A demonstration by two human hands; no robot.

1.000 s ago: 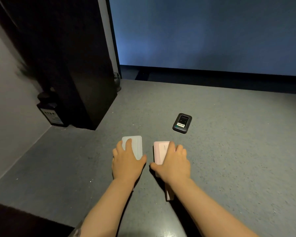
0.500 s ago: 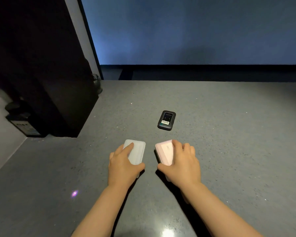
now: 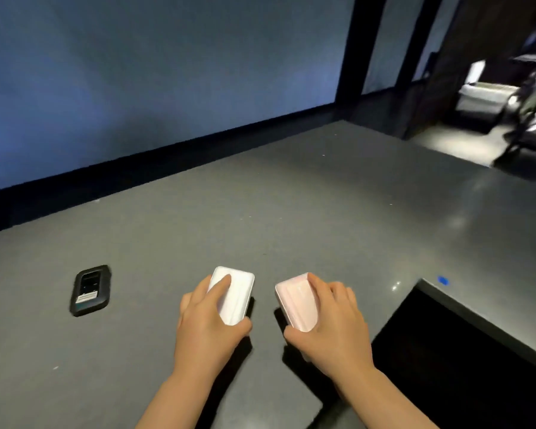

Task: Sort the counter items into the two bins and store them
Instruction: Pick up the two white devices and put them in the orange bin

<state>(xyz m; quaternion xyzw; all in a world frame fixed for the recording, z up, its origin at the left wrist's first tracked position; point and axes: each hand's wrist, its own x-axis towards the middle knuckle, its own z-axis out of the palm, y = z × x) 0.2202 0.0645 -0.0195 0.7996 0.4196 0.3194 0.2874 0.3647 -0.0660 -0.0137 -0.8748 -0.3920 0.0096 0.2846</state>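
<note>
My left hand [image 3: 209,323] grips a pale white rounded block [image 3: 235,297], lifted a little off the grey counter [image 3: 291,212] with a shadow beneath it. A pink rounded block [image 3: 294,301] of the same shape is held in my right hand [image 3: 331,326], fingers over its top and thumb under its near end. A small black device with a screen and a label [image 3: 90,289] lies flat on the counter, well left of both hands. No bin is recognisable in this view.
A dark rectangular opening [image 3: 461,351] cuts into the counter just right of my right hand. A blue-grey wall [image 3: 167,72] with a dark base strip runs behind. At the far right, a dark pillar [image 3: 353,48] and a lit room beyond.
The view has swung right: the black cabinet at the left is gone and the dark opening has appeared. The black device now sits far left. Both hands still hold their blocks.
</note>
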